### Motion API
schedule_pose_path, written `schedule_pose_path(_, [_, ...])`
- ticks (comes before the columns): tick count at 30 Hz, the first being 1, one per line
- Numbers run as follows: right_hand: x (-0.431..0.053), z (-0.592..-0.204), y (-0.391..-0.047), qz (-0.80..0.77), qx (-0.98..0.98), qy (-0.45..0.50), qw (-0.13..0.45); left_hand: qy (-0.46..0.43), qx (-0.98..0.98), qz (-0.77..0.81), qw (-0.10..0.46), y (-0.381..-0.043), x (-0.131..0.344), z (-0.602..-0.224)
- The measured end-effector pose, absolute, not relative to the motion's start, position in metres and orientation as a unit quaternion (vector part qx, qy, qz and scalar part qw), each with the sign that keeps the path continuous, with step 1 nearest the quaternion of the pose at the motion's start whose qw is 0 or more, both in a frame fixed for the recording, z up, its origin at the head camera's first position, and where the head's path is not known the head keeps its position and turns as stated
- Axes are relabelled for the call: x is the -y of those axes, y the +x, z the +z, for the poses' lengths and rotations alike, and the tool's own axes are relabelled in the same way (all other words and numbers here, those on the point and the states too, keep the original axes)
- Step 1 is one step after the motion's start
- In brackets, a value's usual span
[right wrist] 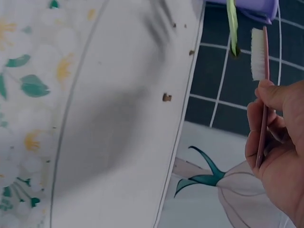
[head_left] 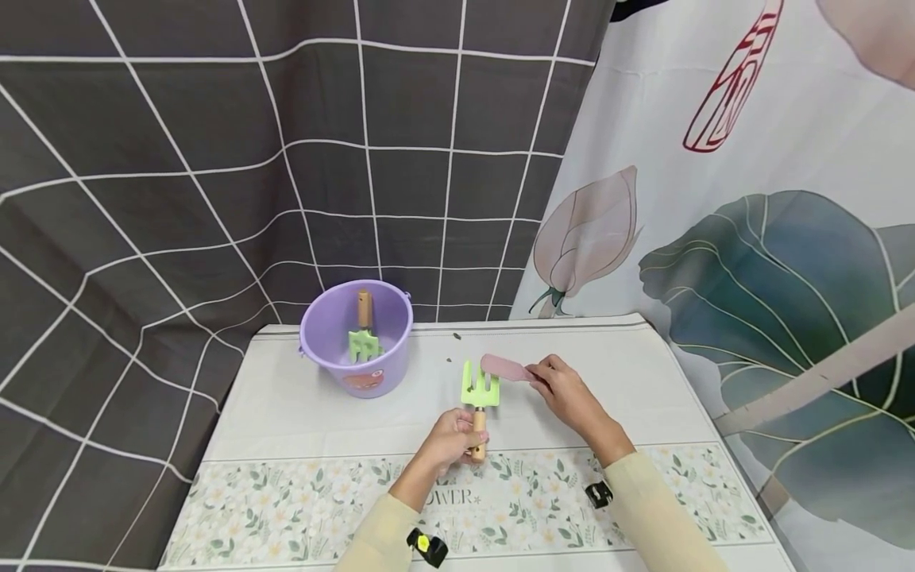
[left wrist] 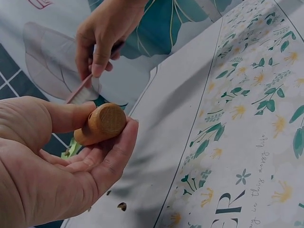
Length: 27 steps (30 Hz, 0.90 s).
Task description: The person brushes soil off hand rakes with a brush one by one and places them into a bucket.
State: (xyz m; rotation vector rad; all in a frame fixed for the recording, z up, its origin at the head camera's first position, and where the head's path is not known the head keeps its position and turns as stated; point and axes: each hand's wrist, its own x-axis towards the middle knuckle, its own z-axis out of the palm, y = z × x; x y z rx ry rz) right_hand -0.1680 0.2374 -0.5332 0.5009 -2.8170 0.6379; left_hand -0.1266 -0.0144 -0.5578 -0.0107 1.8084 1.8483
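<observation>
My left hand grips a small garden fork by its wooden handle, the light green tines pointing away over the table. The butt of the wooden handle faces the left wrist camera, between thumb and fingers. My right hand pinches a pink brush by its handle. White bristles show in the right wrist view, facing the fork's green head. In the head view the brush end overlaps the right-hand tine. A dark speck clings to the fork's tines.
A purple bucket stands at the table's back left, with another green-headed, wooden-handled garden tool inside. Several brown crumbs lie on the white tablecloth. Dark gridded fabric hangs behind, and a printed white curtain hangs at the right.
</observation>
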Motion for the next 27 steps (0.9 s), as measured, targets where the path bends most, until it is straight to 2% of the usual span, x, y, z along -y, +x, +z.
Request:
schedule_pose_path(12, [-0.232,-0.542,-0.140,0.211,0.948,0.215,0.099,-0.007,-0.670,0.693,0.266,-0.131,0.012,-0.555])
schedule_pose_path(20, [-0.233,-0.540,-0.146,0.199,0.951,0.211,0.103,-0.006,-0.668,0.694,0.269,-0.131,0.009,-0.554])
schedule_pose_path(27, [-0.237,-0.542,-0.156,0.194,0.951,0.205,0.130,-0.009,-0.665,0.695,0.275,-0.129,0.008,-0.556])
